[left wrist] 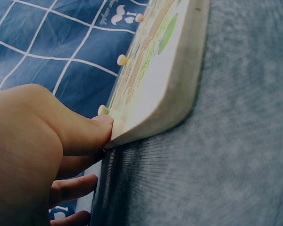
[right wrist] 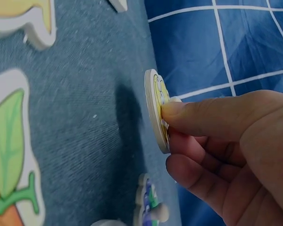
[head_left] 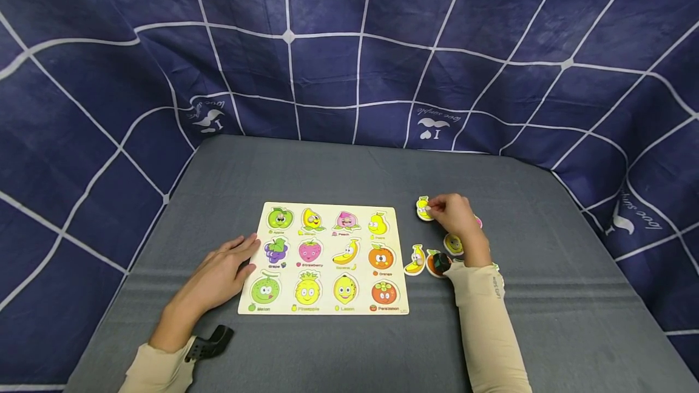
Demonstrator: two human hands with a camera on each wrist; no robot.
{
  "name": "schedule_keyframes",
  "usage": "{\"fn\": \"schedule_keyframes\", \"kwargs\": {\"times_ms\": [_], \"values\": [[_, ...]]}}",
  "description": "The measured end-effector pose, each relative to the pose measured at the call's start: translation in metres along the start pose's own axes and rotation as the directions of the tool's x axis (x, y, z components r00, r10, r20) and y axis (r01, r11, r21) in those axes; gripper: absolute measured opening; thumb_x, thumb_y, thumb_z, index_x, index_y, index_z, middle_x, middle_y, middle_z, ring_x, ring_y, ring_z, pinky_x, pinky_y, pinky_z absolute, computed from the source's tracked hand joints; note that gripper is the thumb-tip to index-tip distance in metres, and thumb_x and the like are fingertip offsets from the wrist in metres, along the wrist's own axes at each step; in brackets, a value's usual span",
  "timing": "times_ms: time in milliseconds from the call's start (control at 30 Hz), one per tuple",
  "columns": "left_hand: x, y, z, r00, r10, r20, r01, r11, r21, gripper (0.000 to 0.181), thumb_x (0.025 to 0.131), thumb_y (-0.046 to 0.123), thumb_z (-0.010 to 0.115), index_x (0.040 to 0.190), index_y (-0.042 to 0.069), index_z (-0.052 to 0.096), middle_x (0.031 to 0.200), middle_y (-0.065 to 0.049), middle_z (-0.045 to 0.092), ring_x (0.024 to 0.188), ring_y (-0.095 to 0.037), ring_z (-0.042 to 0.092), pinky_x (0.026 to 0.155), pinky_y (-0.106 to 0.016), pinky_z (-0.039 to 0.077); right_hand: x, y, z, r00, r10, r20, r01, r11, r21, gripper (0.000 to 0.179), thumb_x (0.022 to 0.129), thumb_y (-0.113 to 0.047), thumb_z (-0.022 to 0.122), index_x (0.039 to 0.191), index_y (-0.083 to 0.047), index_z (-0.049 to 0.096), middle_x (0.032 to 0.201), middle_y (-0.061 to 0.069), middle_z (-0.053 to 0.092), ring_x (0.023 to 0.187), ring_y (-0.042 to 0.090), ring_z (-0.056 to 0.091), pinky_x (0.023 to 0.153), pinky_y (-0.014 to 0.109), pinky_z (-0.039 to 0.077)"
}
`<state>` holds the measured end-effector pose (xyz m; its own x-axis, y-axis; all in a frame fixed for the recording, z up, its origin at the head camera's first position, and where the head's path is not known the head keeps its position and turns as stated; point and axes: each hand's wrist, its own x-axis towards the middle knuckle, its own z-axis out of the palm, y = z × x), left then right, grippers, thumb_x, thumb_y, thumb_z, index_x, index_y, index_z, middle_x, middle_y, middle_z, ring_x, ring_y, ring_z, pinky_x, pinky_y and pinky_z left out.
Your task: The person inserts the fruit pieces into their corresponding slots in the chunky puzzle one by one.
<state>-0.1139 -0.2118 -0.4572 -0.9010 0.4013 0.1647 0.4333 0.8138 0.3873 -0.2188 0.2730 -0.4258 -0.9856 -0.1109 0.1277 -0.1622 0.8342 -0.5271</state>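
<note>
A pale fruit puzzle board (head_left: 327,265) lies flat on the grey cloth. My left hand (head_left: 226,265) rests at its left edge; in the left wrist view the thumb (left wrist: 87,134) touches the board's rim near a corner. To the right of the board, my right hand (head_left: 453,214) pinches a yellow fruit puzzle piece (right wrist: 156,110) between thumb and fingers at its knob. A dark shadow falls on the cloth beside that piece. Near the right wrist lie a banana piece (head_left: 415,262) and an orange piece (right wrist: 14,155), the latter partly covered in the head view.
A round yellow piece (head_left: 453,244) lies beside the right forearm, and other pieces are partly hidden under that arm. A grape piece (right wrist: 148,202) shows in the right wrist view. Blue gridded curtains (head_left: 327,71) stand behind and beside the table.
</note>
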Motion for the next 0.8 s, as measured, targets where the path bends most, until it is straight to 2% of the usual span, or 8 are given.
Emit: {"fn": "schedule_keyframes", "kwargs": {"times_ms": [267, 533, 800], "values": [[-0.001, 0.000, 0.000, 1.000, -0.008, -0.001, 0.008, 1.000, 0.002, 0.047, 0.090, 0.004, 0.069, 0.134, -0.007, 0.058, 0.141, -0.022, 0.052, 0.126, -0.048, 0.049, 0.092, -0.065, 0.040, 0.000, -0.010, -0.001, 0.999, -0.037, 0.001, 0.037, 0.999, -0.013, 0.007, 0.085, -0.002, 0.073, 0.088, 0.004, 0.074, 0.072, 0.006, 0.068, 0.066, 0.015, 0.059, 0.063, 0.030, 0.048], [-0.001, 0.000, 0.001, 1.000, -0.008, -0.003, 0.008, 1.000, 0.008, 0.047, 0.090, 0.005, 0.069, 0.134, -0.006, 0.058, 0.142, -0.022, 0.052, 0.126, -0.048, 0.049, 0.092, -0.066, 0.040, -0.001, -0.022, 0.000, 0.999, -0.026, 0.036, 0.026, 1.000, 0.003, 0.007, 0.085, -0.003, 0.074, 0.089, 0.003, 0.074, 0.074, 0.006, 0.068, 0.068, 0.016, 0.059, 0.064, 0.030, 0.048], [-0.001, 0.001, 0.000, 1.000, -0.019, 0.001, 0.019, 1.000, 0.011, 0.047, 0.090, 0.005, 0.069, 0.134, -0.006, 0.058, 0.142, -0.022, 0.051, 0.127, -0.048, 0.048, 0.092, -0.065, 0.040, -0.001, -0.031, 0.003, 0.997, -0.045, 0.060, 0.045, 0.999, 0.009, 0.006, 0.084, -0.002, 0.075, 0.088, 0.002, 0.074, 0.073, 0.005, 0.067, 0.067, 0.015, 0.058, 0.062, 0.028, 0.048]]}}
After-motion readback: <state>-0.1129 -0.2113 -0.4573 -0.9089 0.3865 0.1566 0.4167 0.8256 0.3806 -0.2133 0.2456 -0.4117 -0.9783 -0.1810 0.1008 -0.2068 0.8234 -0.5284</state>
